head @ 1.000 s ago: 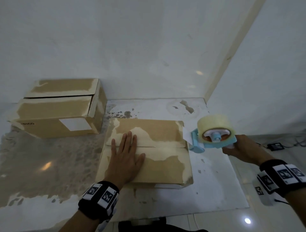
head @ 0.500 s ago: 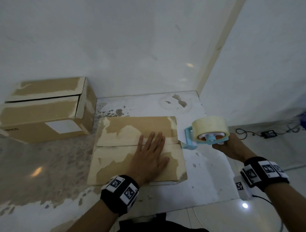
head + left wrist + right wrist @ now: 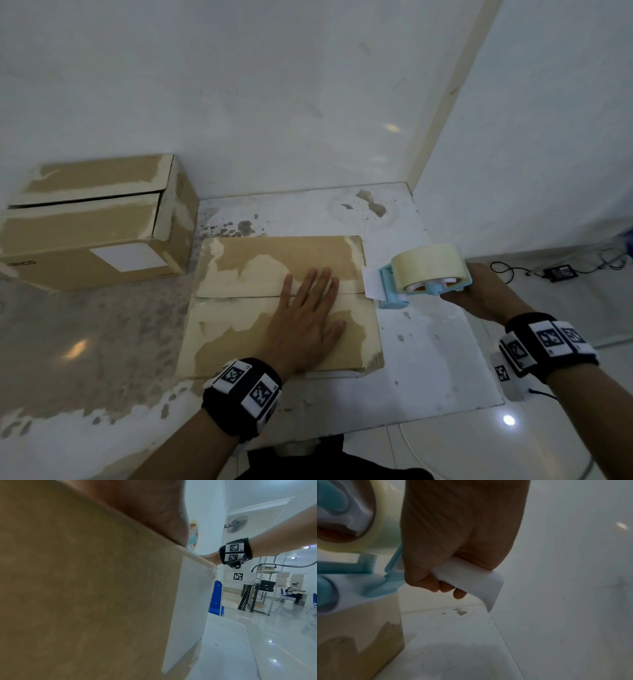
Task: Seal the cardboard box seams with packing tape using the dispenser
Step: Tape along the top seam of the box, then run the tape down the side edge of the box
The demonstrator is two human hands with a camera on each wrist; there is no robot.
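Cardboard box [image 3: 274, 305], flat, brown with pale torn patches, flaps folded down, centre seam running left to right across the top; lies on the white, worn worktop [image 3: 428, 359] near its right end, short of the corner where two white walls meet. Left hand [image 3: 305, 329]: palm down on the box top, fingers [image 3: 323, 284] straight and spread, crossing the seam toward the far flap, nothing grasped; in the left wrist view the brown side of the box [image 3: 85, 588] fills most of the picture with the heel of the hand [image 3: 137, 507] resting on its upper edge. Tape dispenser [image 3: 397, 291]: light blue frame, white handle, roll of clear packing tape [image 3: 428, 270] mounted on it; held off the worktop just beside the right edge of the box at the level of the seam, a short tab of tape hanging at its front end, next to the box edge. Right hand [image 3: 483, 294]: fingers clenched around the dispenser's handle; the right wrist view shows the fingers [image 3: 447, 588] wrapped round the white handle [image 3: 471, 580], the tape roll [image 3: 382, 524] above and the box corner below. Second cardboard box [image 3: 96, 219]: larger, top flaps slightly apart, white label on its front, at the left rear of the worktop against the wall, apart from the first. Both wrists carry black bands with square printed markers.
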